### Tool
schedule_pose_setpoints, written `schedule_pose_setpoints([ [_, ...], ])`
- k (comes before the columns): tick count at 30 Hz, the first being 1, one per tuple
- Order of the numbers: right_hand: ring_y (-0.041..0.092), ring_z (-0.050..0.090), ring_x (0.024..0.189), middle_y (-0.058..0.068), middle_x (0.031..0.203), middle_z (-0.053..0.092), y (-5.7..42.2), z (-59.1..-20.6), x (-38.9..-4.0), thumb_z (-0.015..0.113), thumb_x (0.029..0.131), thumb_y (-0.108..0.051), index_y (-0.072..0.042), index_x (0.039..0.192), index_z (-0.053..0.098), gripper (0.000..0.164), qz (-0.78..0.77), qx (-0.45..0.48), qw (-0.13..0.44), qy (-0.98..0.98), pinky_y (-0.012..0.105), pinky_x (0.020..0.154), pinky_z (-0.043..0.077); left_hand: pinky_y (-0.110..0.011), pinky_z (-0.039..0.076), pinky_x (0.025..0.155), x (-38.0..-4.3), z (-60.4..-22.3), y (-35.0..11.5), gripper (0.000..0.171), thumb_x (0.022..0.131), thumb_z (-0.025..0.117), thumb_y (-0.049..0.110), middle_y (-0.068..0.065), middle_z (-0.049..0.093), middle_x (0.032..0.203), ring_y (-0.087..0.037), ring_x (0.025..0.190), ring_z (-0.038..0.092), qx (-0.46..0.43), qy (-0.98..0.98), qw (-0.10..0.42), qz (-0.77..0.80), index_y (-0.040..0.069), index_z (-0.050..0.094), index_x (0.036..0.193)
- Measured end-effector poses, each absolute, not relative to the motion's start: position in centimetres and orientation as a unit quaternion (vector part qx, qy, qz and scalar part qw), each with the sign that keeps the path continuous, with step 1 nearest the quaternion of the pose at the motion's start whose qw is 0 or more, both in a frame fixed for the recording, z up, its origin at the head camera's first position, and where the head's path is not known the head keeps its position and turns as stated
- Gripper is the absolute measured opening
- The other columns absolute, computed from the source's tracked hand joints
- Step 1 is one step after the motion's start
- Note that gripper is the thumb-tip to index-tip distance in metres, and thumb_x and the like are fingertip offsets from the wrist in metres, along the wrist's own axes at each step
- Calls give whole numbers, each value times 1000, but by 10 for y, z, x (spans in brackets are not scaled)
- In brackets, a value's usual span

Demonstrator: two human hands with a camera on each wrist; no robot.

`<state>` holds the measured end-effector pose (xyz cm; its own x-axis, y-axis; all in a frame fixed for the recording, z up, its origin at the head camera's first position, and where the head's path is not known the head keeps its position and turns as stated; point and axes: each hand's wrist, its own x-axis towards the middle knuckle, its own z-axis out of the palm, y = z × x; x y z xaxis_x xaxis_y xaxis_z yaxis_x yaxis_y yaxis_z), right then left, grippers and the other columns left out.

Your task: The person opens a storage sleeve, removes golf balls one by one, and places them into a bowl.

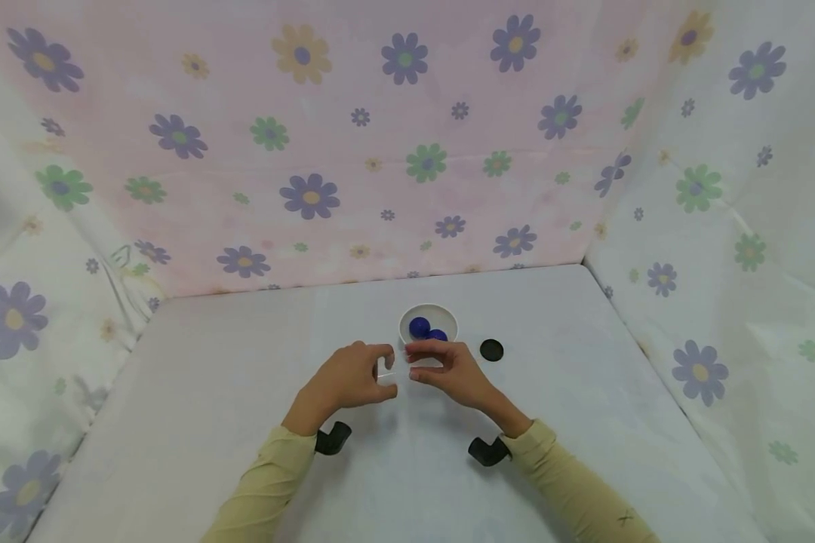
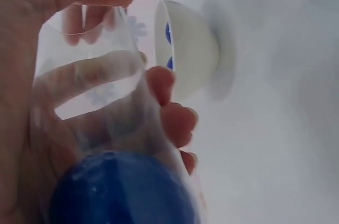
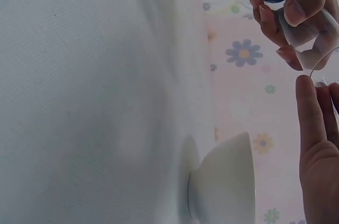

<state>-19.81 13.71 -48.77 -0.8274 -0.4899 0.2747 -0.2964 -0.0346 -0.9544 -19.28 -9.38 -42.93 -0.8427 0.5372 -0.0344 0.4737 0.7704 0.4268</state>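
Observation:
My left hand [image 1: 346,377] grips a clear cup [image 2: 100,113] lying roughly sideways above the table. A large blue ball [image 2: 122,192] sits at the cup's far end from the mouth, inside the clear wall. My right hand [image 1: 451,373] is at the cup's mouth, thumb and fingers apart. In the right wrist view, a fairly straight finger [image 3: 311,113] meets the clear rim; its thumb's contact is unclear. Behind the right fingers stands a white bowl [image 1: 451,317] holding blue balls [image 1: 419,327].
A black disc [image 1: 492,350] lies to the right of the bowl on the white tabletop [image 1: 244,354]. Black devices [image 1: 489,451] are strapped at both wrists. Flowered cloth [image 1: 353,151] hangs at the back and both sides.

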Motion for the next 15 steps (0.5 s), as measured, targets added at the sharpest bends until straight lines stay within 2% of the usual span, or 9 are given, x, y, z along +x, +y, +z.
schedule_pose_setpoints([
  [3, 42, 63, 117, 33, 127, 61, 135, -491, -199, 72, 90, 4, 10, 130, 61, 42, -652, -285, 65, 699, 29, 93, 55, -30, 42, 55, -194, -424, -94, 29, 80, 77, 34, 7, 55, 65, -13, 62, 50, 267, 941, 83, 189, 14, 66, 98],
  [6, 43, 62, 119, 36, 129, 59, 133, -494, -200, 70, 91, 3, 11, 131, 59, 42, -655, -281, 68, 698, 30, 97, 53, -30, 40, 54, -196, -421, -94, 30, 79, 78, 34, 5, 53, 65, -15, 63, 49, 260, 945, 91, 174, 14, 66, 98],
  [11, 45, 58, 125, 36, 133, 56, 130, -497, -199, 69, 92, 3, 12, 132, 58, 42, -666, -275, 65, 690, 46, 103, 48, -31, 42, 58, -199, -415, -93, 35, 77, 80, 33, 3, 57, 75, -16, 68, 51, 255, 950, 97, 150, 14, 68, 104],
  [15, 38, 61, 125, 37, 131, 58, 126, -498, -199, 70, 92, 2, 11, 131, 59, 41, -675, -271, 51, 685, 57, 103, 44, -33, 46, 62, -201, -409, -93, 40, 77, 79, 34, 2, 62, 81, -16, 72, 53, 256, 953, 99, 129, 11, 69, 109],
])
